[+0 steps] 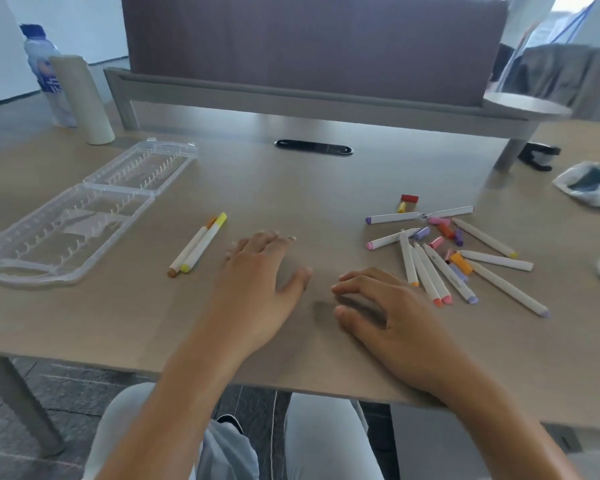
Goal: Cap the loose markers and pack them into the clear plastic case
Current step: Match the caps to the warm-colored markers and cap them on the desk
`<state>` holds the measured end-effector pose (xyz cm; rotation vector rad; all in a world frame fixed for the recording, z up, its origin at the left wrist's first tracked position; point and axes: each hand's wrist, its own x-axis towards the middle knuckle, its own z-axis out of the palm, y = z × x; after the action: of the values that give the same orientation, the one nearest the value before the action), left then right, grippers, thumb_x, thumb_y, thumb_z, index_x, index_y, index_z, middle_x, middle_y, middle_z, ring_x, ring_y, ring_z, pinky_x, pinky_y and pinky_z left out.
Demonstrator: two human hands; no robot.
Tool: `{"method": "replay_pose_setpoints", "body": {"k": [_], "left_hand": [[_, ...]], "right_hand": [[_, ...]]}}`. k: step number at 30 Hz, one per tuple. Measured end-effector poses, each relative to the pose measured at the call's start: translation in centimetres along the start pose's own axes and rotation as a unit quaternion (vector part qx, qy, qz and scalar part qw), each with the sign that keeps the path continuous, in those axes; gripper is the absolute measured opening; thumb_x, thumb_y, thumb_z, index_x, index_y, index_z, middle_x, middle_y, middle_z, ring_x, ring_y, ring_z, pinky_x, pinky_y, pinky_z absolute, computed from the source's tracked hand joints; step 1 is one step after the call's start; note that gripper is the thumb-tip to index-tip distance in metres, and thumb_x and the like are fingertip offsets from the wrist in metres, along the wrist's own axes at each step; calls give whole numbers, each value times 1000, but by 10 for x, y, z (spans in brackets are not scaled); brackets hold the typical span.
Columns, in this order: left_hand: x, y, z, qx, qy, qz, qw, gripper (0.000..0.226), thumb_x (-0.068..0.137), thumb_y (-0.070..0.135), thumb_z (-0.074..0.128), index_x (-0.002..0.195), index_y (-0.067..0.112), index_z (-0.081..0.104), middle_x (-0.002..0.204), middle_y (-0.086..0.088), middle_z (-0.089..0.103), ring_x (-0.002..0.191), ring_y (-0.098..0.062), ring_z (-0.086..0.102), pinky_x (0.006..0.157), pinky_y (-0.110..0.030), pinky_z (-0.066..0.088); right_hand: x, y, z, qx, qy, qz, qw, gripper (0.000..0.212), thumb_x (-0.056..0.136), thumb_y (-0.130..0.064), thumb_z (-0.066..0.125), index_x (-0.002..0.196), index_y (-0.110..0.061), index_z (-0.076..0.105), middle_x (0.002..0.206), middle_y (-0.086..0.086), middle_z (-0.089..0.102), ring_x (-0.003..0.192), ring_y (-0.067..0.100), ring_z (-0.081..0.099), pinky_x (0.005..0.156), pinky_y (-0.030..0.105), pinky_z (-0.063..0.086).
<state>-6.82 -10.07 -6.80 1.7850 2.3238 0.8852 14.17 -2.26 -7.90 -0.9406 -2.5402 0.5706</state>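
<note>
— Far left?
— Clear plastic case [84,216], lying open. Just right, two capped markers [199,244] side by side.
— Hands?
— Left hand [257,285] flat, fingers straight; right hand [385,313] loosely curled, holding nothing.
— Right?
— Scattered pile of markers [447,258] and loose caps [445,231].

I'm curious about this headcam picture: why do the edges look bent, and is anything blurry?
Head view: the wide lens bows the table edge and stretches the clear plastic case; the water bottle looks soft; the markers are fairly sharp; the light is soft, with a faint shadow under the right hand.
</note>
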Motion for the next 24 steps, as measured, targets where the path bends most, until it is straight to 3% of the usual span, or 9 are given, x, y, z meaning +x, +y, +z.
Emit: {"method": "replay_pose_setpoints", "body": {"k": [5,8,12,17,24], "left_hand": [[15,53,33,-50,-18,42,998,54,92,56,50,131,22,65,129,3,62,125,-21,53,106,-43,44],[24,78,43,-59,-42,68,995,45,95,50,60,133,24,64,125,4,62,121,-20,55,102,-42,45],[42,97,49,-40,-47,75,995,42,94,45,64,131,26,65,121,2,62,117,-23,58,95,-39,49],[77,108,55,28,-62,67,995,38,90,31,63,128,28,64,123,3,61,113,-23,60,89,-36,50],[118,116,72,121,-75,60,988,28,88,26,63,116,23,67,112,-1,65,102,-28,62,86,-37,52]], "right_hand": [[-32,23,-28,-11,53,69,996,28,99,-48,59,126,-44,66,133,-26,57,129,0,50,111,33,44],[-42,35,-40,2,108,72,991,21,98,-38,65,119,-40,70,126,-25,61,122,0,55,105,30,47],[-49,55,-53,4,157,98,983,16,96,-36,65,109,-35,74,118,-23,64,116,2,57,97,16,42],[-47,76,-65,-4,174,126,977,19,95,-40,67,112,-36,74,122,-23,63,111,4,59,92,32,49],[-37,93,-73,6,163,127,978,20,95,-40,64,112,-35,72,125,-20,63,116,11,59,95,30,45]]}}
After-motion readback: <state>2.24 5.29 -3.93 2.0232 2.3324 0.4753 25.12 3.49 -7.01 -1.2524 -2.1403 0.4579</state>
